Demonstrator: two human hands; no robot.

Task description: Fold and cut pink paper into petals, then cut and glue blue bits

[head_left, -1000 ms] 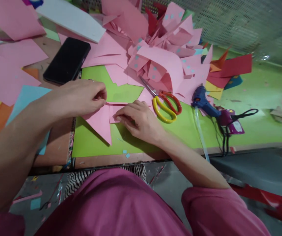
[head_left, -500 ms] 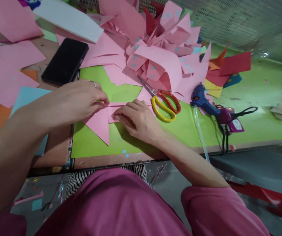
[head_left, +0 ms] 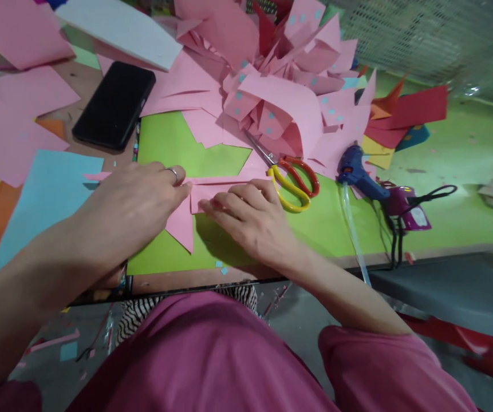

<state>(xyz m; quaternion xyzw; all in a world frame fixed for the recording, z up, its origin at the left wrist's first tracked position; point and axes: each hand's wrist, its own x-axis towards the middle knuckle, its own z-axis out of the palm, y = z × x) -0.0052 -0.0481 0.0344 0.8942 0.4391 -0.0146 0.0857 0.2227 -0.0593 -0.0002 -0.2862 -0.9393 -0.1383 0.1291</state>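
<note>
A folded piece of pink paper (head_left: 181, 228) lies on the lime-green sheet in front of me, with a narrow folded strip along its far edge and a pointed corner toward me. My left hand (head_left: 138, 197), a ring on one finger, presses its closed fingers on the paper's left part at the fold. My right hand (head_left: 252, 220) rests on the right part, curled fingers and thumb holding it down. Just beyond my right hand lie scissors (head_left: 291, 180) with one red and one yellow handle loop. The paper under both hands is partly hidden.
A blue glue gun (head_left: 355, 166) with a clear glue stick lies at right. A black phone (head_left: 115, 106) and a light-blue sheet (head_left: 42, 194) are at left. A pile of pink paper pieces (head_left: 280, 97) covers the back. The table edge (head_left: 194, 280) runs before me.
My left hand has slid left and flattened along the fold, while my right hand has moved slightly right with its fingers stretched farther over the paper.
</note>
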